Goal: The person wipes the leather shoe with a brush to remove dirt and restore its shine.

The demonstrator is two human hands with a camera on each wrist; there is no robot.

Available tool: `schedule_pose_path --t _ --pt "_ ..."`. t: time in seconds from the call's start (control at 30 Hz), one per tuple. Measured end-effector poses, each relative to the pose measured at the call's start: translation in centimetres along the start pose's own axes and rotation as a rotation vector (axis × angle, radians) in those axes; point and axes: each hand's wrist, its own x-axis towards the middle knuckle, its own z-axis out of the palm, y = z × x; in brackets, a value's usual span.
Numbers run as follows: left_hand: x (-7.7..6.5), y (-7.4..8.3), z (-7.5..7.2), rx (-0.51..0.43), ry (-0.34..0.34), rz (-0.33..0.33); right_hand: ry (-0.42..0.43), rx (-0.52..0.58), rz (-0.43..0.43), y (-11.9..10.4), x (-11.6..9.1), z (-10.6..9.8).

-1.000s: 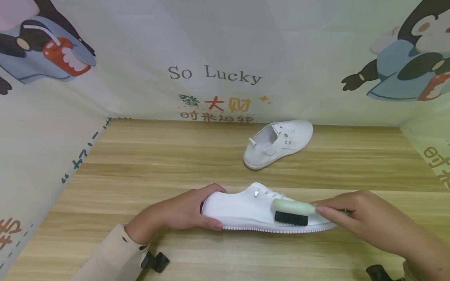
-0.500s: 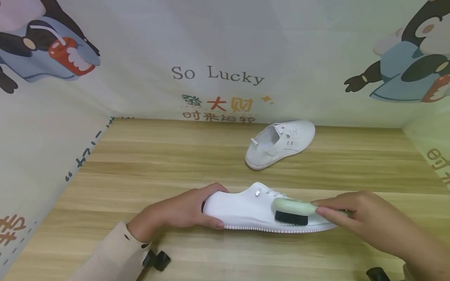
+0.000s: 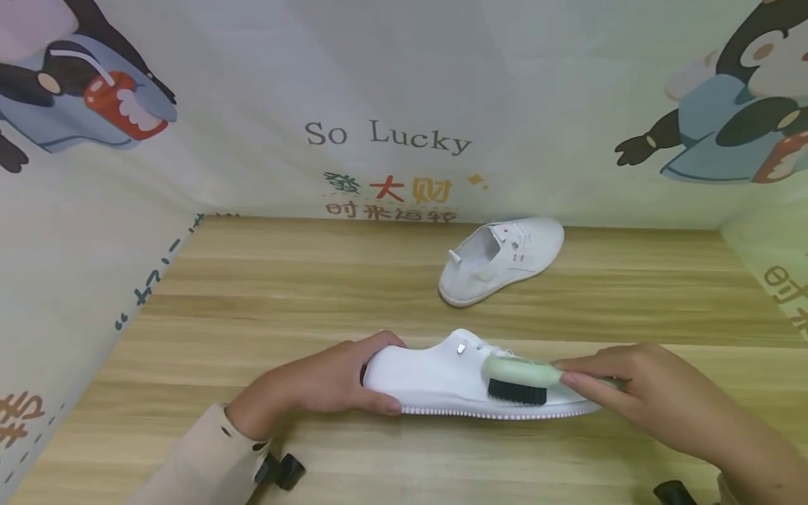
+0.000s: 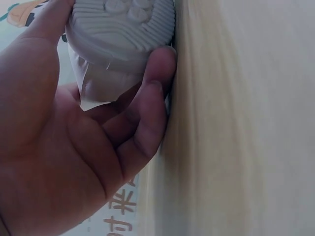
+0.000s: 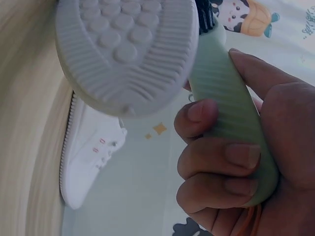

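A white canvas shoe [image 3: 429, 375] lies tilted on its side on the wooden table, toe to the right. My left hand [image 3: 341, 375] grips its heel, thumb on the near side; in the left wrist view the fingers [image 4: 147, 118] curl about the heel below the ridged sole [image 4: 118, 29]. My right hand [image 3: 650, 400] holds a pale green brush [image 3: 520, 368] by its handle, fingers wrapped round the grip [image 5: 231, 113] in the right wrist view. The brush's black bristles [image 3: 517, 391] lie against the side of the shoe's front part.
A second white shoe [image 3: 499, 259] stands upright farther back, near the printed cloth wall [image 3: 543, 140]. Cloth also borders the wood-grain table [image 3: 284, 280] at left and right. Black wrist devices [image 3: 280, 471] show by the sleeves.
Over the last half second the brush and right hand have shifted slightly left along the shoe. The left hand keeps its grip on the heel, and the far shoe stays put.
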Motion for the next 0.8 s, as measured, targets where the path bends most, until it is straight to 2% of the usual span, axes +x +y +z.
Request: schedule_pose_path --t 0.13,0.37,0.6,0.8 --pt "0.2 0.3 -0.1 0.003 -0.009 -0.009 -0.018 -0.023 0.037 0.5 -0.4 -0.4" --pt "0.1 0.3 -0.1 -0.001 -0.008 0.010 -0.030 -0.023 0.044 1.1 -0.7 -1.1" --pt "0.0 0.1 0.1 -0.003 -0.008 0.017 -0.107 -0.020 0.100 1.7 -1.1 -1.9" --pt "-0.1 0.0 0.1 -0.006 0.010 0.018 -0.089 -0.028 0.100 1.7 -1.1 -2.2"
